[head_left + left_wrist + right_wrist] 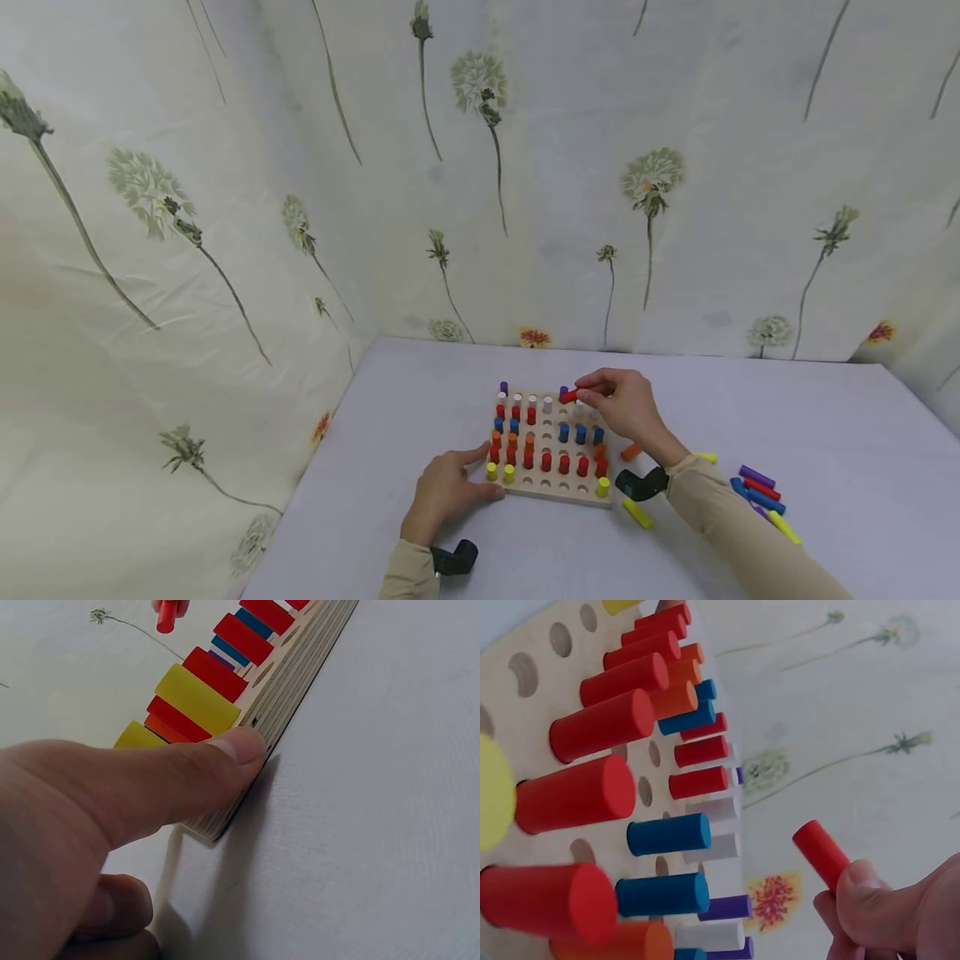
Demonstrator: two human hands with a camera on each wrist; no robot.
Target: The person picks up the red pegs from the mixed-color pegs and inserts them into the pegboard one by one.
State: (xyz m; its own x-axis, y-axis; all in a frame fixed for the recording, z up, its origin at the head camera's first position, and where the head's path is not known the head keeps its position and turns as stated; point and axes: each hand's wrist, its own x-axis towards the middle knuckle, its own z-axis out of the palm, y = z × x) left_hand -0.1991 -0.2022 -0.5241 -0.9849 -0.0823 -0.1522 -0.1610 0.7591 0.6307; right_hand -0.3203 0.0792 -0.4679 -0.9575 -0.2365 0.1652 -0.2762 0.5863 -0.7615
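Observation:
A wooden pegboard (555,492) stands on the table with rows of yellow, red, orange, blue, white and purple pegs upright in its holes. My left hand (447,492) holds the board's near left corner, the thumb (238,746) pressed on the front edge and the index finger at the left side. Above the board's back rows, my right hand (621,404) pinches a red peg (821,853) between thumb and fingers. The peg is tilted, and its free end points left in the head view. Some holes (523,673) between the standing pegs are bare.
Right of the board lies a loose pile of pegs, with a purple peg (757,477) and a blue peg (767,500) among them. Closer in are a yellow peg (637,512) and an orange peg (631,451). A flower-print cloth (555,183) hangs behind the table.

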